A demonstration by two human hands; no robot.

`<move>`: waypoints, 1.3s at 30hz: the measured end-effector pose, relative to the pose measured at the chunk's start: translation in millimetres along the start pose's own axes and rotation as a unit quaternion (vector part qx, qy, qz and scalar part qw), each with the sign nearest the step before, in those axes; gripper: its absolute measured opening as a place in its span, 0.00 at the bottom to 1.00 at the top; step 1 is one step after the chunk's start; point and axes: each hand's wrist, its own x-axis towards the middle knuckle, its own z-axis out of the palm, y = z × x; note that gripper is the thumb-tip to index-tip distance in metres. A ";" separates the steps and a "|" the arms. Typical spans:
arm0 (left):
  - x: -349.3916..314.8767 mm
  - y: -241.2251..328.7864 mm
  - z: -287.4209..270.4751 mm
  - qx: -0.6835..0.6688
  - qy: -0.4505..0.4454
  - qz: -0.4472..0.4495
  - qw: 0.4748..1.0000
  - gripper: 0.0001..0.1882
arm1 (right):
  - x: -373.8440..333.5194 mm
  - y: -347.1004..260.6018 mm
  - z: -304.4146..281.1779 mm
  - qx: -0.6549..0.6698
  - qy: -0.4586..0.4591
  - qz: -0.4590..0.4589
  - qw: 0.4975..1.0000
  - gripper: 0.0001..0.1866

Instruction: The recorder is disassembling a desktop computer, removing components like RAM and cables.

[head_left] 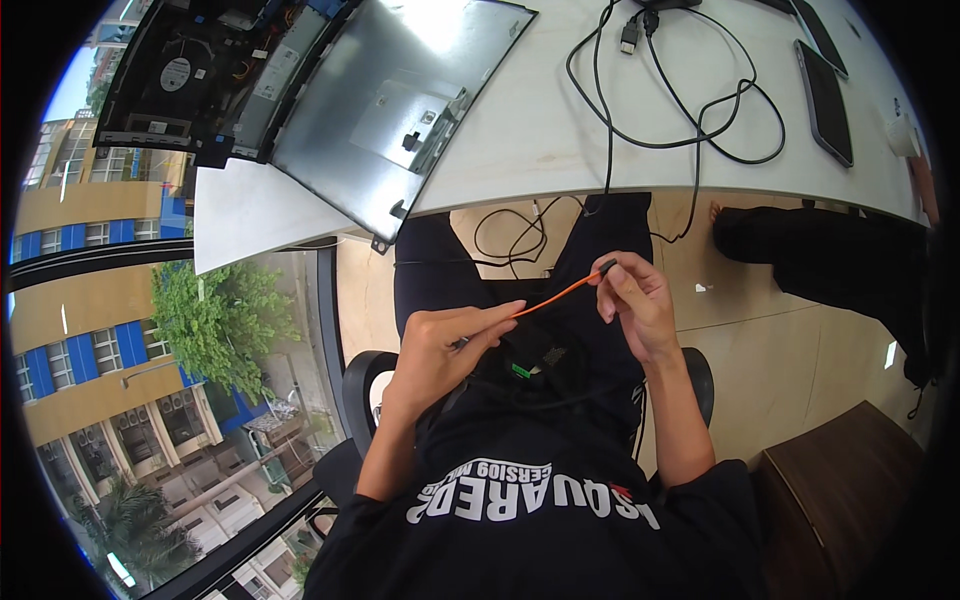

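Note:
A thin orange cable point(557, 297) with a black plug stretches between my hands above my lap. My left hand point(440, 348) is closed, pinching its left end between thumb and fingers. At the other end, my right hand point(640, 303) grips the black plug point(607, 267) with thumb and fingertips. Beyond the hands, at the table's left, lies an opened black desktop computer case point(185, 75) showing its drive and wires. Beside it rests a bare metal side panel point(375, 110), one corner jutting past the table edge.
Black cables point(690, 135) loop over the white table point(490, 150) and hang off its front edge. A phone point(826, 105) lies at the right. Another person's dark-clothed leg point(830, 255) is beyond. A brown cabinet point(840, 500) stands at lower right; windows line the left.

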 end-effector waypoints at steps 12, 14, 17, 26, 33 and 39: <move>9.4 12.4 1.7 0.101 0.001 0.058 0.993 0.16 | -0.2 -3.0 -0.9 0.003 -0.004 0.000 1.000 0.10; 16.6 19.1 1.6 0.121 -0.011 0.078 0.989 0.16 | 0.0 -1.7 -0.6 -0.032 -0.027 0.005 0.999 0.11; 20.4 20.5 13.3 0.122 -0.021 0.075 0.989 0.16 | -0.9 -3.1 2.7 -0.050 -0.047 0.017 0.998 0.10; 22.9 17.5 25.9 -0.003 0.018 -0.004 1.000 0.14 | 0.3 -4.5 0.2 -0.060 -0.082 0.010 0.995 0.09; 25.8 14.4 33.4 0.024 0.038 0.090 0.995 0.13 | 0.6 -4.4 -3.0 -0.040 -0.099 -0.008 0.994 0.09; 27.8 19.6 33.2 0.022 0.029 0.067 0.997 0.13 | 0.8 -5.5 -1.2 -0.046 -0.095 -0.011 0.994 0.09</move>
